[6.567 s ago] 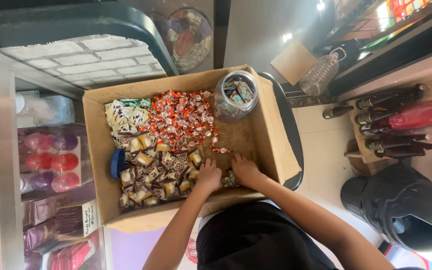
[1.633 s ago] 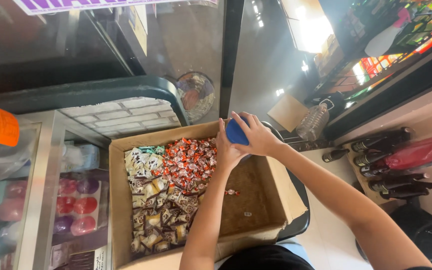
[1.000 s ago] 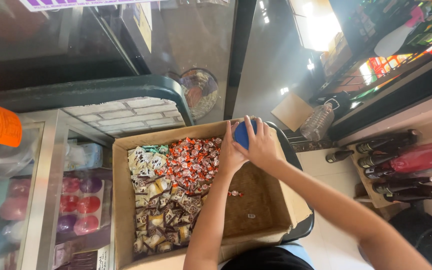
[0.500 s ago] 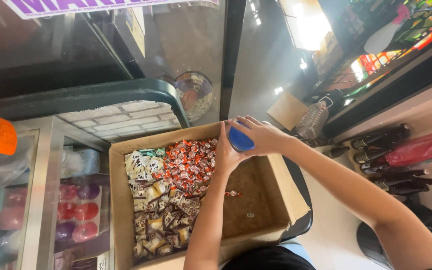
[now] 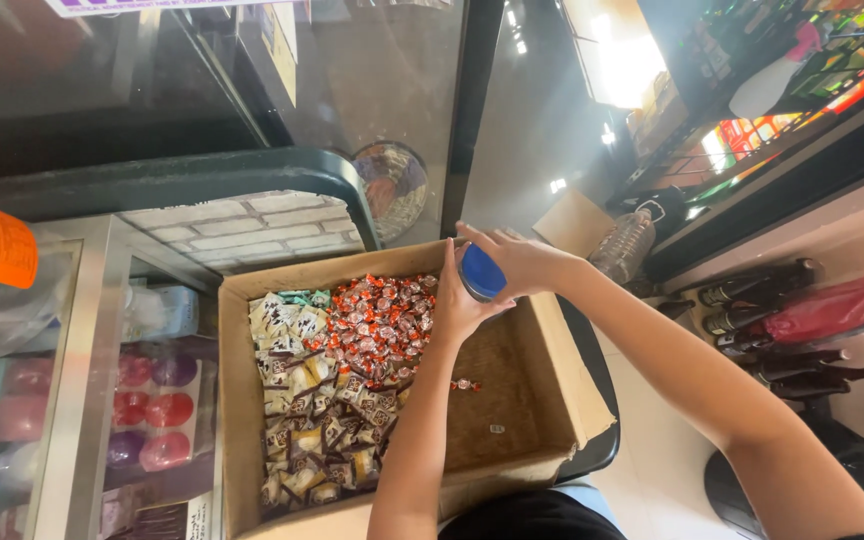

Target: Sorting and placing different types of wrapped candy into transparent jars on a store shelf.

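Above an open cardboard box both my hands hold a clear jar with a blue lid. My left hand grips the jar's body from below and the left. My right hand wraps over the lid from the right. The jar's body is mostly hidden by my fingers. Inside the box lie orange-wrapped candies at the back and white and brown wrapped candies along the left side. The box's right half shows bare brown bottom with two stray candies.
The box rests on a dark round seat. To the left stands a glass display case with coloured round items. A clear plastic bottle lies beyond the box. Dark bottles and a red bag sit at right.
Earlier both my hands were down in the box among the candies with the jar lying in its corner. Now the jar is lifted above the box, and my right hand has shifted over its lid.
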